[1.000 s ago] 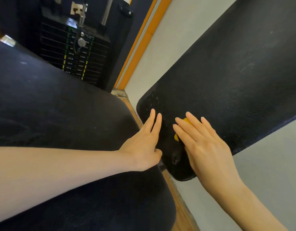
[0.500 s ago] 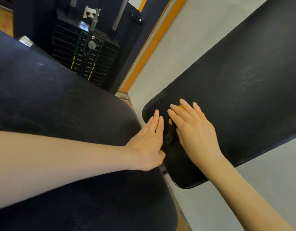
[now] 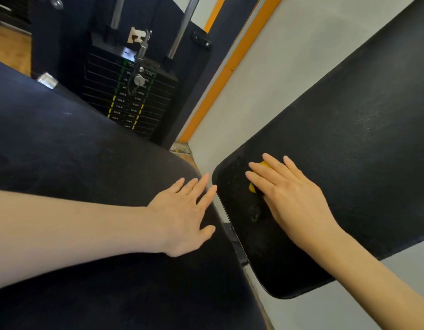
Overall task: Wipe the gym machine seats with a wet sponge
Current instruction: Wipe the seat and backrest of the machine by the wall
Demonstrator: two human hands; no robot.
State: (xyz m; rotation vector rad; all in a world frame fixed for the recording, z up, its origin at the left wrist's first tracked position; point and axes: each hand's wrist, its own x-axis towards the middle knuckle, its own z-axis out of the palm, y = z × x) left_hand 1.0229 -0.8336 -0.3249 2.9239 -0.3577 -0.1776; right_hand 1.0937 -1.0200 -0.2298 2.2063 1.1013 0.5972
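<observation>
A black padded backrest [image 3: 349,139] slants across the right half of the view. My right hand [image 3: 292,196] lies flat on its lower left end, straight fingers pressing a yellow sponge [image 3: 252,186] against the pad; only small yellow bits show between and beside the fingers. The pad looks damp and speckled around the sponge. A second black seat pad [image 3: 87,163] fills the left and bottom. My left hand [image 3: 184,210] rests flat on that pad's right edge, fingers straight and spread, holding nothing.
A black weight stack [image 3: 132,98] with a selector pin and steel guide rods stands behind the left pad. A grey wall [image 3: 265,79] with an orange stripe [image 3: 220,86] runs behind the backrest. A narrow gap with a metal bracket [image 3: 232,236] separates the two pads.
My right hand has slid the sponge up along the backrest's lower end and slightly away from its left edge. My left hand has drawn back a little onto the seat pad.
</observation>
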